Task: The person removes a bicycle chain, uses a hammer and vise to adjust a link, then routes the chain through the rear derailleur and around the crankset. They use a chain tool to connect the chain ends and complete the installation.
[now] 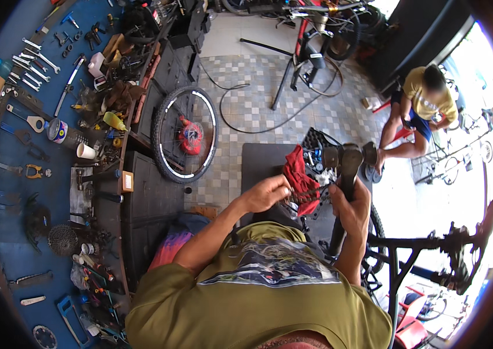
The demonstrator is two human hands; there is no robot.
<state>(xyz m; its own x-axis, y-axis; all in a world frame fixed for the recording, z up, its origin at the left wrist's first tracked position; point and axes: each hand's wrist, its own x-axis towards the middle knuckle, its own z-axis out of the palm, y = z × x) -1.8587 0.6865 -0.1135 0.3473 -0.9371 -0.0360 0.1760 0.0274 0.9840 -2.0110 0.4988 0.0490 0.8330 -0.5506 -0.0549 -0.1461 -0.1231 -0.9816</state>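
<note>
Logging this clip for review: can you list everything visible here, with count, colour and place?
Bicycle wheel: one, black, leaning on the cabinet.
Tool wall: one, blue, left, hung with wrenches.
Paper cup: one, white, on the bench.
Red rag: one, centre.
Black part: one, upright, centre right.
Bike frame: one, black, lower right.
Seated person: one, yellow shirt, upper right.
Left hand: by the rag.
Right hand: gripping the black part.

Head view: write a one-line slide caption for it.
In a bike workshop, the right hand grips a black fork while the left hand touches a red rag.
</note>
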